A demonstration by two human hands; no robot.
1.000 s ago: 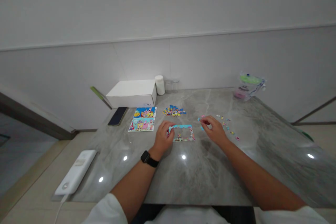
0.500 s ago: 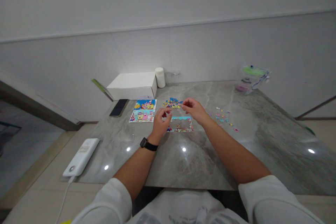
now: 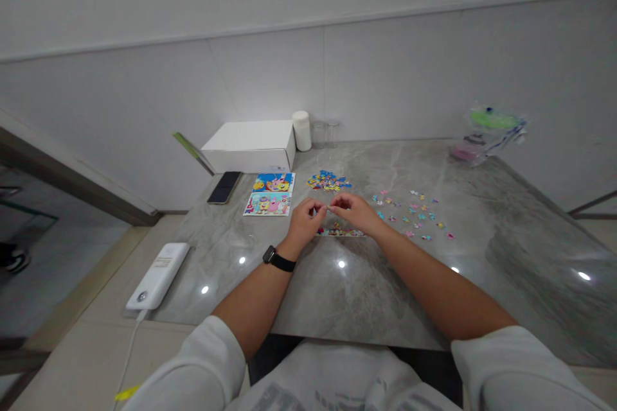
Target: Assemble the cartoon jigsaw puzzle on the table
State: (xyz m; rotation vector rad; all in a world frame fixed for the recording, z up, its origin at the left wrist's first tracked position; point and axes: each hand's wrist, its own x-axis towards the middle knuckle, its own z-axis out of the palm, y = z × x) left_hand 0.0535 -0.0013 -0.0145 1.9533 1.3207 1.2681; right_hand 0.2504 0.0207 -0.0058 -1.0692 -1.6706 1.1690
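Note:
My left hand (image 3: pixel 304 223) and my right hand (image 3: pixel 355 211) meet above a partly filled puzzle board (image 3: pixel 341 232), hiding its upper part. Fingers of both hands are pinched together around something tiny between them, too small to make out. Just beyond the hands lies a pile of blue and yellow puzzle pieces (image 3: pixel 328 181). Loose pieces (image 3: pixel 417 216) are scattered to the right of my right hand. A colourful picture card (image 3: pixel 270 194) lies flat to the left of the hands.
A black phone (image 3: pixel 224 187), a white box (image 3: pixel 250 146), a white bottle (image 3: pixel 302 131) and clear glasses (image 3: pixel 326 134) stand or lie at the back left. A plastic bag (image 3: pixel 486 135) rests at the back right. A white power bank (image 3: pixel 158 276) with a cable is at the left edge.
My right hand has come down from beside the pile to my left hand, and their fingertips now meet over the board. The whole view has shifted slightly.

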